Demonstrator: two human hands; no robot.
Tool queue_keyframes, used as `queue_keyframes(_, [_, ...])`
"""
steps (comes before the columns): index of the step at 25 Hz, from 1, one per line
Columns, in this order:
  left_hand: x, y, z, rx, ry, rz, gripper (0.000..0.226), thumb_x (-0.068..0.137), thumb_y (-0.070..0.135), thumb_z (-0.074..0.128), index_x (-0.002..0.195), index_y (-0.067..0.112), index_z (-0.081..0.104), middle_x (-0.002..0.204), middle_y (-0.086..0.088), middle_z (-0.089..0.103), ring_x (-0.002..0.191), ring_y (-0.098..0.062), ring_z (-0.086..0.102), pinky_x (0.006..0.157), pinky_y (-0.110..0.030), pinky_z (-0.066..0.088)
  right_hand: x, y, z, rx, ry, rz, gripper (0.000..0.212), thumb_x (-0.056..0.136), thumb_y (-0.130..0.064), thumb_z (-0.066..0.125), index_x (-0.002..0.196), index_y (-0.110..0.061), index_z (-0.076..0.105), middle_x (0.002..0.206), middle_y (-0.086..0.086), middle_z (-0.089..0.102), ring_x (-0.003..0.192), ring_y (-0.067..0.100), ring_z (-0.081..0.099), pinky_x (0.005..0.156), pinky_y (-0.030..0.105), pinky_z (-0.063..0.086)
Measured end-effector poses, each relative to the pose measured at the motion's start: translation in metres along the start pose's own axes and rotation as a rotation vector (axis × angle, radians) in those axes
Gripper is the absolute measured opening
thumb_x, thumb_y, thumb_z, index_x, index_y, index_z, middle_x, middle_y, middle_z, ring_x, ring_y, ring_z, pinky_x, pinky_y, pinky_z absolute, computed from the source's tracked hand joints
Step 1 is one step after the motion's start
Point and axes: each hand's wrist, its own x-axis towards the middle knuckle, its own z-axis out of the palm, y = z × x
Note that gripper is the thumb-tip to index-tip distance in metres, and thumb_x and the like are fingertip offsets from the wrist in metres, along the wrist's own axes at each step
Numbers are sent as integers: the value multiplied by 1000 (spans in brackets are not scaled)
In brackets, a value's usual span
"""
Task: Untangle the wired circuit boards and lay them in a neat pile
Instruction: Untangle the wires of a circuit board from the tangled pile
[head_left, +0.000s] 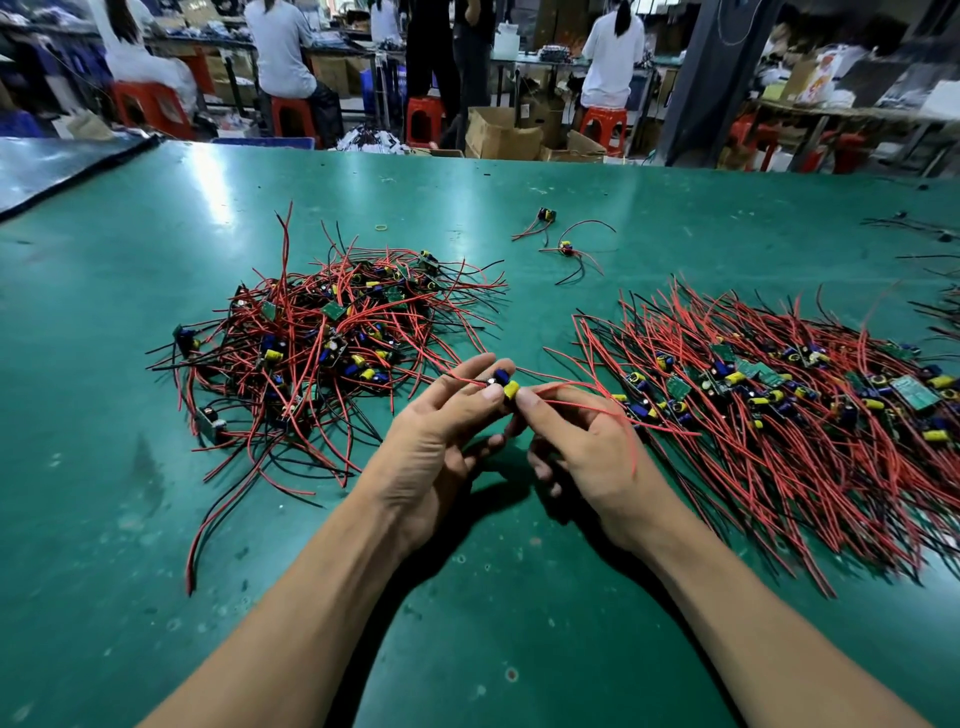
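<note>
Being pinched above the table's middle, toward the near edge: one small circuit board (503, 383) with blue and yellow parts, red wires trailing rightward. Gripping it from the left, left hand (436, 441), thumb and fingers closed on it; gripping from the right, right hand (582, 447), fingertips closed on the board and a wire. Lying toward the left edge, a tangled heap (322, 343). Spreading toward the right edge, the combed pile (789, 405). Sitting nearer the far edge on the green table (156, 519), two loose boards (563, 248).
</note>
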Motion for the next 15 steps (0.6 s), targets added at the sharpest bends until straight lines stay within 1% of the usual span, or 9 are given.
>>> queue_keyframes(2, [0,0,-2,-8,-25,0,43,71,11,70,113,22,68,119,6,71,97,-8,68,74,-23,50,1,-3,-2,179,-38,101,24,86,-44,70,84,-19,68,61,4,56,41,12,40,39,19,31])
queue_keyframes(4, [0,0,-2,-10,-39,-12,37,70,9,68,102,25,75,113,6,72,94,-8,69,72,-23,51,1,-8,-8,334,-107,131,26,81,-39,70,92,-15,67,74,2,61,45,9,42,39,19,31])
queue_keyframes(6, [-1,0,0,-6,-30,-40,29,69,12,69,93,25,79,100,2,74,80,-10,69,64,-21,51,1,-12,-13,413,-194,169,25,81,-35,72,94,-14,66,75,0,60,46,6,44,39,18,31])
queue_keyframes(8, [-4,0,4,-39,-34,-104,13,72,20,71,84,17,77,79,-2,69,59,-11,63,51,-19,49,-2,-14,-17,413,-255,223,16,80,-34,72,85,-19,70,71,-1,57,45,5,43,38,17,30])
queue_keyframes(9, [-5,1,7,-51,-51,-149,11,73,26,72,78,16,74,70,-2,66,51,-11,59,45,-19,48,-3,-15,-18,394,-269,250,12,80,-34,71,81,-21,71,70,0,56,44,5,43,38,17,30])
queue_keyframes(11, [-8,3,11,27,-98,-213,22,72,37,70,71,15,73,60,-2,62,45,-12,57,40,-20,46,-3,-15,-18,358,-284,271,14,81,-31,74,83,-20,66,74,4,54,45,6,41,38,16,31])
queue_keyframes(13, [-9,3,11,102,-126,-209,29,74,38,67,82,10,69,62,-4,63,47,-14,59,43,-21,49,-2,-14,-18,344,-267,263,21,77,-34,75,83,-20,61,72,4,56,46,7,41,38,16,31])
queue_keyframes(15, [-10,1,11,95,-130,-173,29,79,31,67,93,6,60,72,-10,63,50,-16,61,46,-22,51,-1,-12,-17,327,-252,264,22,74,-33,79,83,-22,61,69,1,60,50,10,45,37,15,31])
